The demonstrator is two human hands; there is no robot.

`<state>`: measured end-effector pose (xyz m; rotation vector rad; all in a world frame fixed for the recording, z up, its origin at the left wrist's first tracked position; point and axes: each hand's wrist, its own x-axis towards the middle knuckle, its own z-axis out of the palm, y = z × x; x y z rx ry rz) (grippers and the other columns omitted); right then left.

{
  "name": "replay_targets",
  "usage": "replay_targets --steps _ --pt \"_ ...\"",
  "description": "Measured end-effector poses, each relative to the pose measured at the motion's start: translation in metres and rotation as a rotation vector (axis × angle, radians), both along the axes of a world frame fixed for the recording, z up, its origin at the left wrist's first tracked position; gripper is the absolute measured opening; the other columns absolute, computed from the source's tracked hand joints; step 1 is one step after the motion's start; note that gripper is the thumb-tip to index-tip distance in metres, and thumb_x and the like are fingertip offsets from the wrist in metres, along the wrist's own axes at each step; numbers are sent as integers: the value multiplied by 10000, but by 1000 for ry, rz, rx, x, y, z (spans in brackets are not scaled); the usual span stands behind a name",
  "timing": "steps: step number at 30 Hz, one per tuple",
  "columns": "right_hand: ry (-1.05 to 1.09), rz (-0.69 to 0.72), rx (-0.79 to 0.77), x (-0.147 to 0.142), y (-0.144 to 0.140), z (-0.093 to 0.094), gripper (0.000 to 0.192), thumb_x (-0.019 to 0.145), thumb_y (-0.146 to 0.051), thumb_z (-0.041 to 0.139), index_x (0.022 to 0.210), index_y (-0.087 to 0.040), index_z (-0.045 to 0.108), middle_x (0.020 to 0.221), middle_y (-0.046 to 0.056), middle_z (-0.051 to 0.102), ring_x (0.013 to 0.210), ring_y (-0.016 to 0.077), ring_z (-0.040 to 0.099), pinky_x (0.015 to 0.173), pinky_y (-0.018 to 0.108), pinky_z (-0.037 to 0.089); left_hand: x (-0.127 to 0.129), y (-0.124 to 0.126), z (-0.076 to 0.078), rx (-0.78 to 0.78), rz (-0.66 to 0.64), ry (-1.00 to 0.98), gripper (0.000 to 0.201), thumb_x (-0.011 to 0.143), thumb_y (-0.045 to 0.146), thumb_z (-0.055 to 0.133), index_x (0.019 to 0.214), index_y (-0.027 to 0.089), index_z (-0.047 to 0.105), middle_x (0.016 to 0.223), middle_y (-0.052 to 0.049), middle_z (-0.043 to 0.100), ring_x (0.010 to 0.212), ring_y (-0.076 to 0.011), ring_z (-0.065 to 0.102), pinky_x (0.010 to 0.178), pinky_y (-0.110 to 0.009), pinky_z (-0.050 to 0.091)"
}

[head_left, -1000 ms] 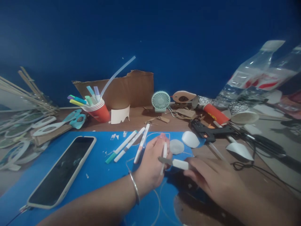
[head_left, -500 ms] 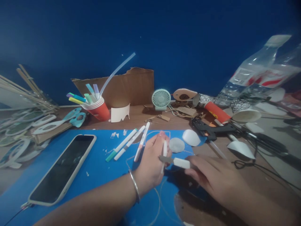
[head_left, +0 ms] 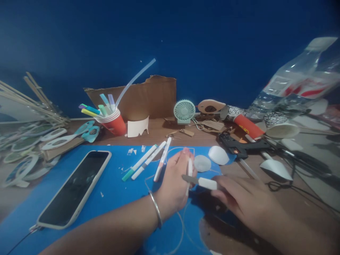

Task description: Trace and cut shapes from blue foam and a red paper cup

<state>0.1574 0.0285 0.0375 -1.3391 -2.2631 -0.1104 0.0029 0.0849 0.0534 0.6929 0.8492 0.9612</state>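
My left hand (head_left: 172, 184) rests on a blue sheet (head_left: 114, 184) and grips a thin white marker (head_left: 189, 170), its tip pointing down at the sheet. My right hand (head_left: 244, 202) holds a white-handled craft knife (head_left: 203, 182), blade pointing left and almost touching the left hand's marker. Pale drawn outlines run over the blue sheet under both hands. Two white cut-out rounds (head_left: 202, 163) lie just beyond my fingers.
Three markers (head_left: 148, 161) and a phone (head_left: 75, 187) lie on the sheet at left. Behind stand a red cup of pens (head_left: 114, 124), cardboard (head_left: 148, 97), a small fan (head_left: 184, 111), a black glue gun (head_left: 239, 145) and a plastic bottle (head_left: 292, 88). Sticks and paper cut-outs (head_left: 29, 141) crowd the left.
Both hands hold the same grip; the view has shifted slightly, so everything sits a little to the right. The marker and knife have barely moved.
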Motion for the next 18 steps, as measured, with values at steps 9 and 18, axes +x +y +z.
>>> replay_targets --steps 9,18 --pt "-27 -2 -21 4 -1 -1 268 892 -358 402 736 -208 560 535 -25 522 465 122 462 492 274 242 1 0 0 -8 27 3 367 799 507 464 628 199 362 447 81 286 365 -54 239 339 -179 166" --pt "-25 -3 -9 6 -2 1 218 877 -334 438 742 -212 559 551 -34 523 482 119 456 506 271 247 -2 0 -4 33 102 31 371 818 509 428 637 186 402 487 70 308 401 -54 264 385 -184 206"
